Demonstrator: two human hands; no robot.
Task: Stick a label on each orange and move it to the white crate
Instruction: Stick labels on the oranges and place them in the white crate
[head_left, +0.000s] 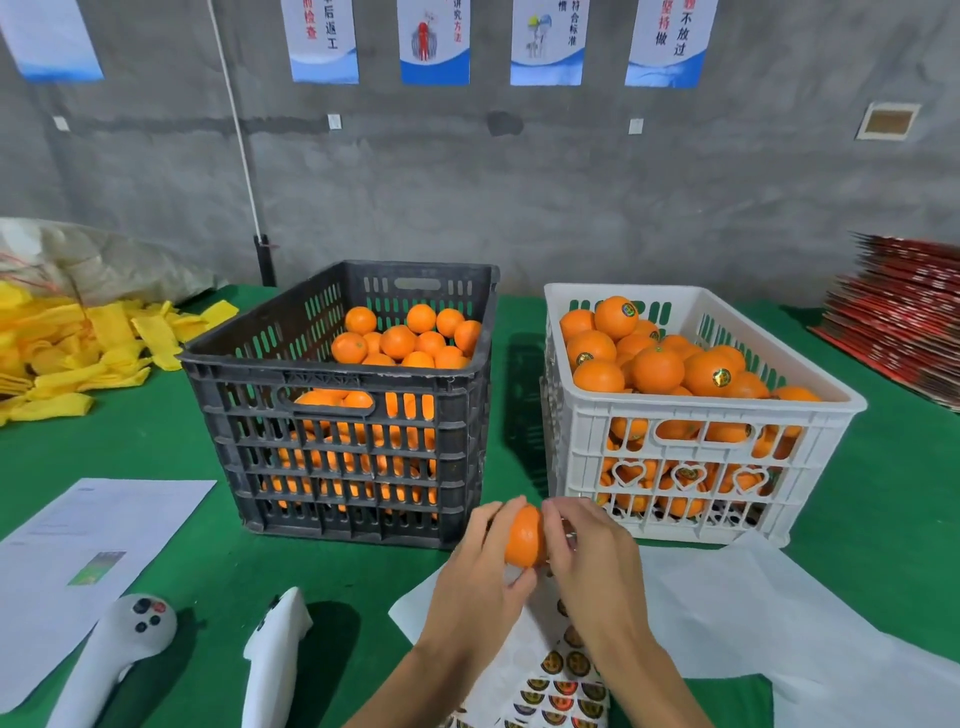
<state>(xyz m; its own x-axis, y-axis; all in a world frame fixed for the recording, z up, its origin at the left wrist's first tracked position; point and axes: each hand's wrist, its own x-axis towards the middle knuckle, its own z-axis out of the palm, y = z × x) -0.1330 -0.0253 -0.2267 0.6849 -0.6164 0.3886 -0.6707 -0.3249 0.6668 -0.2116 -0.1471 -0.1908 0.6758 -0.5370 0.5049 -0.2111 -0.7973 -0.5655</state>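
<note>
My left hand (480, 577) grips an orange (524, 535) in front of the two crates, fingers curled round its left side. My right hand (592, 556) touches the orange's right side with bent fingers; any label under them is hidden. Below my hands lies a label sheet (563, 680) with round gold and black stickers. The black crate (343, 395) at centre holds several unlabelled oranges. The white crate (691, 410) to its right is heaped with oranges, some showing stickers.
Two white controllers (111, 660) (272, 660) lie on the green table at the near left, beside a printed paper (88, 545). Yellow foam sleeves (78, 348) pile at the far left. Red flat cartons (904, 322) are stacked at the far right. White backing paper (769, 613) spreads at the near right.
</note>
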